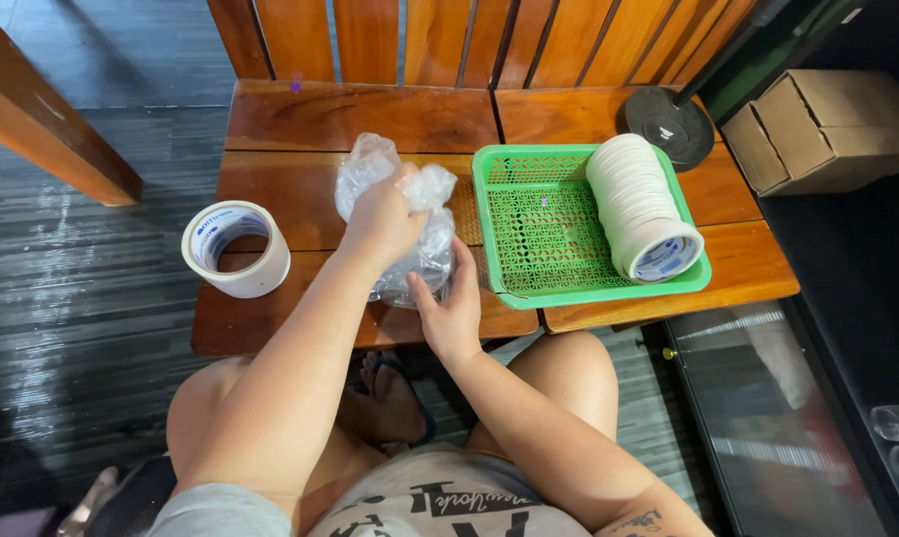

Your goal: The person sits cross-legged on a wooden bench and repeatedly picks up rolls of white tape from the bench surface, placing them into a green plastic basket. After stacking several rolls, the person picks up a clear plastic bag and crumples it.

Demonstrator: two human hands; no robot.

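- Clear, crinkled plastic fills my view from the head camera: a clear plastic bag (395,214) sits at the middle of the wooden table (360,117), and both my hands are on it.
- My left hand (382,221) comes in from about seven o'clock, forearm stretched long across the frame, and lies over the top of the bag with the fingers curled down and closed on a bunch of the plastic.
- My right hand (453,303) reaches up from about five o'clock, palm turned toward the bag, thumb and fingers spread wide along its lower right side and pressing against it.
- The bag looks glossy and wrinkled, puffed up at its twelve o'clock end, with pale round shapes showing through the film near its lower end; I cannot tell just what they are.
- At nine o'clock from the bag, well apart, a roll of white tape (236,249) lies flat on the table near its edge.
- At three o'clock, just beside the bag, stands a green basket (529,231) with a lattice floor.
- Inside the basket, along its right side, a stack of white lids (640,204) lies tipped on its side.
- Beyond the basket, at about one o'clock, a black round base (670,124) rests on the table.
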